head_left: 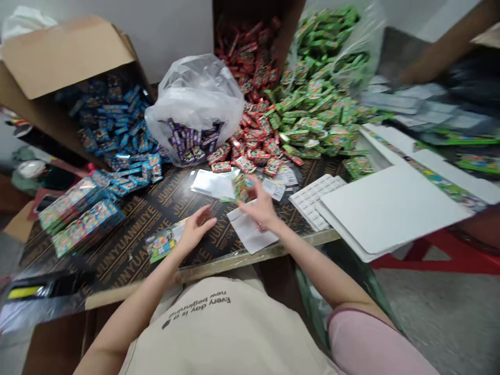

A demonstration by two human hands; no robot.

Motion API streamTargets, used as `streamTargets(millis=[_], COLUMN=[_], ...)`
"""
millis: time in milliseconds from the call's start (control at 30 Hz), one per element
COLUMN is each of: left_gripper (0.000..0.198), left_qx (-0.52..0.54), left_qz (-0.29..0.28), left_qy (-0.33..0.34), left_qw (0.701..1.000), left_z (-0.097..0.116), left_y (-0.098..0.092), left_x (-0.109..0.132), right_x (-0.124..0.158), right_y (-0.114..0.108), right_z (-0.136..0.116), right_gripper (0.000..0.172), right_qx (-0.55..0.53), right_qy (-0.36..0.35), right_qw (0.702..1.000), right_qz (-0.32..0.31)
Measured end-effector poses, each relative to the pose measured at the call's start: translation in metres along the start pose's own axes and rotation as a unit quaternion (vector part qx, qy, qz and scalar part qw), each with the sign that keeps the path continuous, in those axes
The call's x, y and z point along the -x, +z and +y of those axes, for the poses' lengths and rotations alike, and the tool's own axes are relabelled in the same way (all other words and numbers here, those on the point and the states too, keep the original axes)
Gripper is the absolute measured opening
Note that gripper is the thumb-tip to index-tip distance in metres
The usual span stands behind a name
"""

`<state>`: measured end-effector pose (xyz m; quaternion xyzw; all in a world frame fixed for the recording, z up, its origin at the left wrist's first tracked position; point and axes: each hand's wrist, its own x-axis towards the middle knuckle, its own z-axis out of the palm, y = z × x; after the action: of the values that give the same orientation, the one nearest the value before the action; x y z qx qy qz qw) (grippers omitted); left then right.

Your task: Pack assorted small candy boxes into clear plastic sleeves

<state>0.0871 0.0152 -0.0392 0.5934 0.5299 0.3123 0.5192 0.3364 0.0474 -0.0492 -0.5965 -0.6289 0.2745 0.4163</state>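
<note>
My right hand (261, 207) pinches a small green printed packet (241, 186) over the middle of the table. Below that hand lies a white envelope-like piece (253, 237), with a bit of red showing at its edge by my palm. My left hand (195, 228) is open, thumb and fingers apart, with nothing between them. Partly under its wrist lies a colourful printed card or bag (162, 245). Beyond my hands are a white sheet or pouch (214, 183) and small labelled slips (279, 185).
Blue packets (117, 122) spill from a cardboard box (70, 54). Purple ones (191, 140) fill a plastic bag (199, 88). Red packets (253, 130) and green packets (320, 114) are heaped behind. White boards (398, 205) overhang the right edge. Another person's arm (449, 49) reaches in, blurred.
</note>
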Motion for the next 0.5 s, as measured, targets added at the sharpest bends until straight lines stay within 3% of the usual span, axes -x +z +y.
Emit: streamTargets(millis=[67,133,233,300,400,467,500], left_gripper=[0.047,0.039,0.029,0.027,0.038,0.047,0.057], left_qx=[0.133,0.211,0.257,0.252,0.166,0.011,-0.090], left_qz=[0.017,0.043,0.026,-0.008,-0.032,0.008,0.032], left_qy=[-0.057,-0.113,-0.162,-0.168,-0.131,-0.058,-0.016], left_qw=[0.989,0.970,0.952,0.953,0.977,0.998,0.995], left_z=[0.006,0.006,0.001,-0.003,-0.011,-0.019,-0.023], left_y=[0.008,0.006,-0.007,-0.017,-0.034,-0.049,-0.057], left_x=[-0.003,-0.001,0.010,0.019,0.027,0.030,0.031], right_x=[0.035,0.055,0.056,0.051,0.047,0.046,0.044], right_y=[0.039,0.058,0.062,0.061,0.064,0.069,0.071], right_z=[-0.032,-0.052,-0.063,-0.065,-0.063,-0.054,-0.048], right_gripper=[0.078,0.083,0.094,0.089,0.080,0.078,0.076], right_qx=[-0.036,-0.050,-0.059,-0.079,-0.110,-0.088,-0.059], right_qy=[-0.067,-0.122,-0.190,-0.210,-0.198,-0.189,-0.189], right_qw=[0.992,0.980,0.954,0.935,0.936,0.954,0.962], right_qz=[-0.097,-0.148,-0.223,-0.275,-0.269,-0.213,-0.186])
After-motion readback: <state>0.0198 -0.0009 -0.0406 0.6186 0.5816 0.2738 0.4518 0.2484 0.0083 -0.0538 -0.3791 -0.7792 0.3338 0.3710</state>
